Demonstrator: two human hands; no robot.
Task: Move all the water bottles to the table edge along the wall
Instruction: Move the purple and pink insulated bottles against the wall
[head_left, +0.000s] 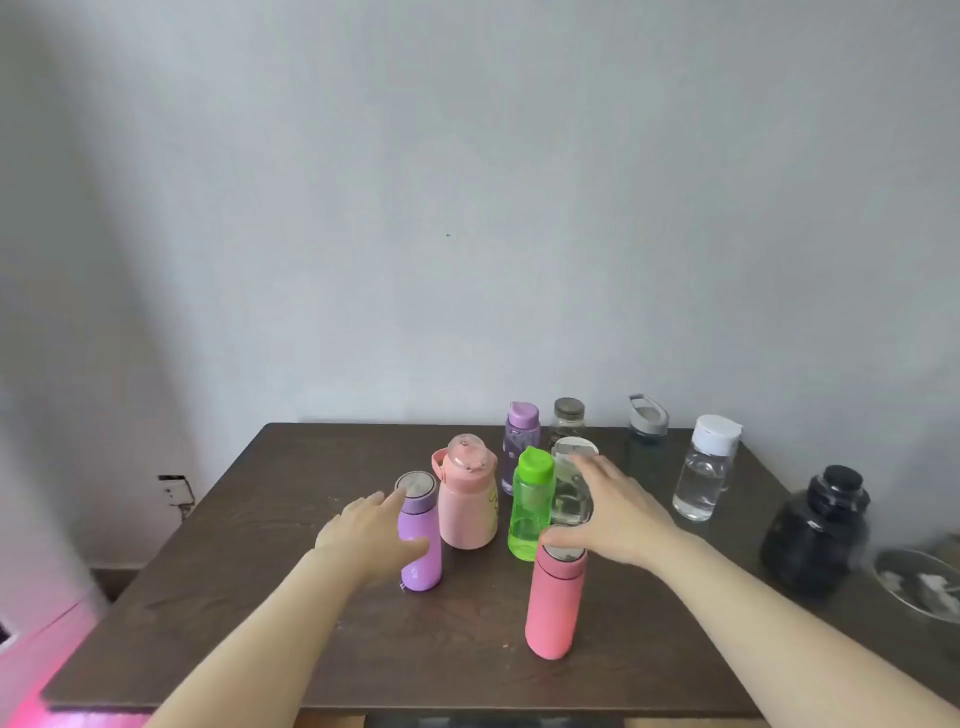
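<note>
Several water bottles stand on the dark wooden table (291, 623). My left hand (369, 535) wraps the purple flask (420, 530) at mid-table. My right hand (618, 514) grips a clear bottle with a white lid (571, 478), just behind the green bottle (531, 504). A pink flask (555, 603) stands nearest me, and a peach bottle with a handle (466, 493) is between the purple flask and the green bottle. By the wall stand a translucent purple bottle (521, 431), a clear jar-like bottle (568, 421) and a dark bottle with a grey lid (645, 431).
To the right stand a clear bottle with a white cap (705, 467) and a black bottle (818, 530). A glass bowl (919, 582) sits at the right edge. The grey wall (447, 234) runs along the table's far edge.
</note>
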